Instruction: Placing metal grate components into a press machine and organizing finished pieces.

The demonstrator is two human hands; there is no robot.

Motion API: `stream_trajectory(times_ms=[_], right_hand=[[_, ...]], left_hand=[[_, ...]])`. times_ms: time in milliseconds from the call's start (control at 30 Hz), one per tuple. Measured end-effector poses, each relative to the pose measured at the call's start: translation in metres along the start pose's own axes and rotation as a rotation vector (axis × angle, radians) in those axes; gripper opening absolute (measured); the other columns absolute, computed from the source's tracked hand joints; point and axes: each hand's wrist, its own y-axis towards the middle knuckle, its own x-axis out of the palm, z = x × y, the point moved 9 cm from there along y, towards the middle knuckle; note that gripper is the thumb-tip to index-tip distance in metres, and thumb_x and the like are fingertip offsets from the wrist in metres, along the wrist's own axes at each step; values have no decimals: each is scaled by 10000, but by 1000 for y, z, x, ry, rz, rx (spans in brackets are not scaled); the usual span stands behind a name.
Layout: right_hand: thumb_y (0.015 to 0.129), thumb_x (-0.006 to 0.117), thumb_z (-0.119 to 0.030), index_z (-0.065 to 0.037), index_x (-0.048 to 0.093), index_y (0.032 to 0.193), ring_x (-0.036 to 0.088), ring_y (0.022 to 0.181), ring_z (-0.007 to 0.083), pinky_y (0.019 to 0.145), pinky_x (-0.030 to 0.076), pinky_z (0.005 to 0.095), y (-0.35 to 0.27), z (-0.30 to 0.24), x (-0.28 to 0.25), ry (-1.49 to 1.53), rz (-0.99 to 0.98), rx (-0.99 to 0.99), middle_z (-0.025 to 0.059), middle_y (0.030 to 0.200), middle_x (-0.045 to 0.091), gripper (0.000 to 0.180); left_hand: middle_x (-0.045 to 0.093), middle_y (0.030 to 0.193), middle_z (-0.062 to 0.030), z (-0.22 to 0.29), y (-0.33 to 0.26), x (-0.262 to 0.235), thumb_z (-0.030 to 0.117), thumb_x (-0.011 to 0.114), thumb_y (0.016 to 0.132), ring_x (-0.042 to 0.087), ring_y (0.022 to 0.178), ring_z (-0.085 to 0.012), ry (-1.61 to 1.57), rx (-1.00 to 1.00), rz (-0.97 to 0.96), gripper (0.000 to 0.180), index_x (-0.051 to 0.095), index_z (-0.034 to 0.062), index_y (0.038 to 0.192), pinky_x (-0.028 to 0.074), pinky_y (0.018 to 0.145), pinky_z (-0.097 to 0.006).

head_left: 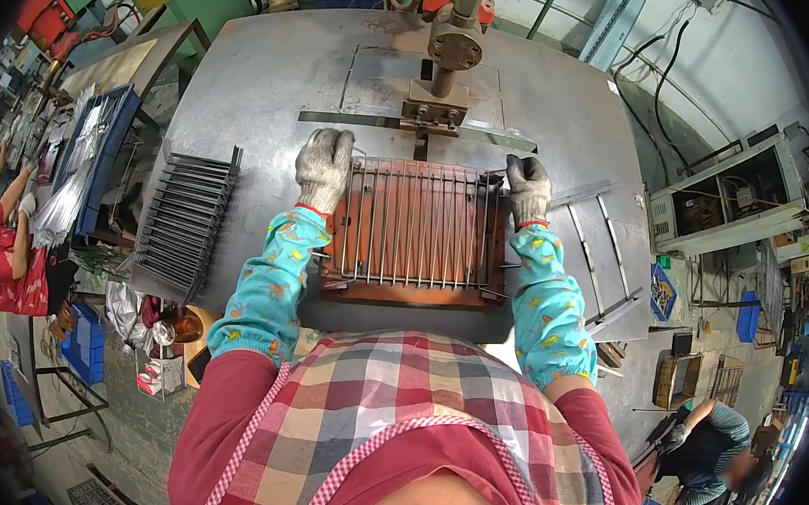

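A wire rack (416, 225) of thin parallel rods lies on a reddish-brown fixture plate (401, 294) at the front of the metal table. My left hand (325, 164), in a grey-white work glove, is closed at the rack's far left corner. At the far right corner my right hand (530, 187), gloved the same way with dark fingertips, is closed on the wire edge. Both sets of fingers partly hide what they grip. Just beyond the rack, the machine's metal head (454, 50) stands over a slotted part of the table.
A stack of dark wire racks (186, 219) lies left on the metal table (267, 67). Metal strips (598, 241) form a frame shape at the right. A blue bin (105, 159) of metal rods stands farther left. Other people work at both sides.
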Motion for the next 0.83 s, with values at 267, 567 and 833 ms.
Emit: stream_trajectory(times_ms=[267,567,833], right_hand=[[869,597,-369,-29,617,1061,626,840,282,748,471,366,4,2,4,257,79,-168,164,955,662,390],[881,606,-266,-11,564,1132,603,932,182,842,461,282,0,20,20,68,-205,-291,88,1045,633,360],[843,650,-120,-62,528,1193,609,1029,239,909,456,321,-34,41,22,218,-442,-296,121,1120,626,375]], left_hand=[[600,999,-89,5,-74,11,282,624,848,570,876,-189,-773,-616,-257,404,525,39,1155,463,802,-332],[604,988,-162,24,-109,-106,265,642,843,630,821,-243,-1216,-732,-257,475,491,-61,1153,560,713,-406],[619,1025,-125,-198,-139,-260,240,684,819,624,864,-301,-1284,-719,532,429,493,45,1150,536,741,-478]])
